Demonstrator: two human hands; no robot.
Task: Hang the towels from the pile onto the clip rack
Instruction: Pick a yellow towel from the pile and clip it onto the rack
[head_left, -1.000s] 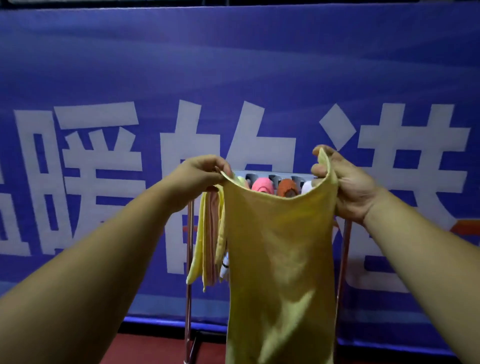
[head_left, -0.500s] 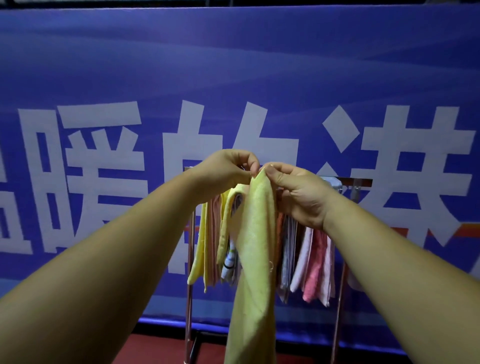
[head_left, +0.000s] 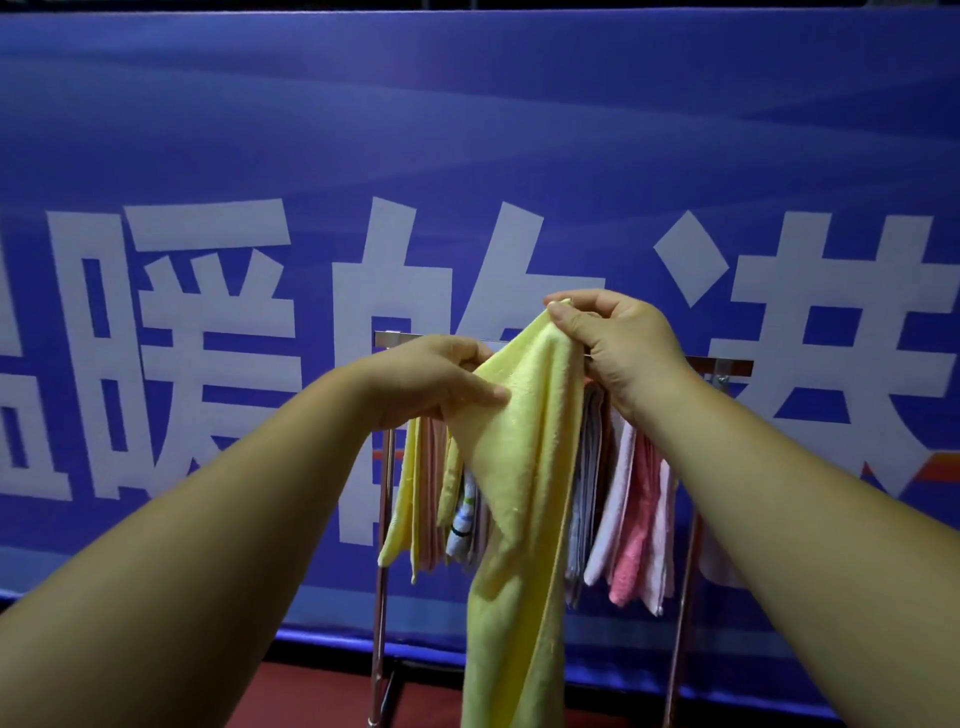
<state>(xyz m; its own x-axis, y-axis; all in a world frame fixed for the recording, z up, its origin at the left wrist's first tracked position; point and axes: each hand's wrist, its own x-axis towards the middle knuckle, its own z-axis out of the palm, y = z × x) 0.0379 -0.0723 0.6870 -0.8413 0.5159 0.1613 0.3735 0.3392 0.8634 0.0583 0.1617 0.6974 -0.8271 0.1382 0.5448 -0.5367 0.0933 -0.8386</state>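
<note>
My right hand (head_left: 618, 353) pinches yellow towel (head_left: 524, 467) top corner; my left hand (head_left: 436, 379) grips edge lower. Judge cloth soft, light, limp: best held near corner for clip rack (head_left: 719, 364).

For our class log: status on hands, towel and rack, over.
Left hand, right hand pinching pale yellow cloth towel, top corner up. Not clipped yet. Hung towels crowd metal clip rack.

right hand (head_left: 618, 353) raised towel (head_left: 524, 467), left hand (head_left: 436, 379) lowered
</note>
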